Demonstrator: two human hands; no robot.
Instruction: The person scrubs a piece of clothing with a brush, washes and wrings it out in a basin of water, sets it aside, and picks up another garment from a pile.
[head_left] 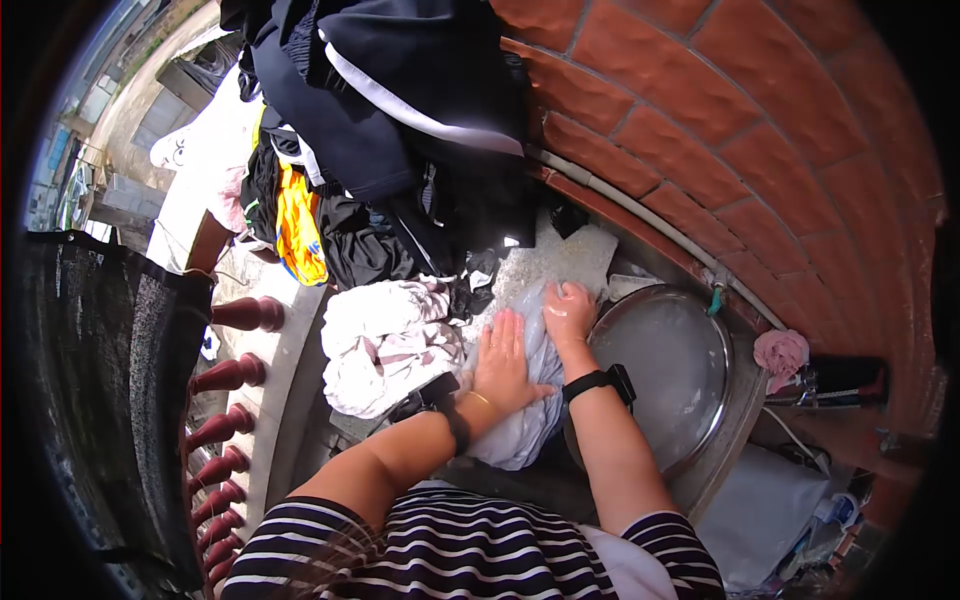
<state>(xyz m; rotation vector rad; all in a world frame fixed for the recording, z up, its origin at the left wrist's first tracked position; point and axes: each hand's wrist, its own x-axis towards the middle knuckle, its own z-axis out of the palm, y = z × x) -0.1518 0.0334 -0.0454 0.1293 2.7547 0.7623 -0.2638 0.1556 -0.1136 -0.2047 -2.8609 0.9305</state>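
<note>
Your left fingers (502, 368) pressed flat on the pale cloth (520, 432); your right fingers (568, 312) clenched it. The upper-left yellow garment (294, 220) bore unreadable blue marking.

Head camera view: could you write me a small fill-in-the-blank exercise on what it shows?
The right hand and the ____ hand touch the same pale cloth.
The round basin lies to the ____ of both hands.
The dark shirt is patterned with white ____.

Missing words: left; right; stripes.
</note>
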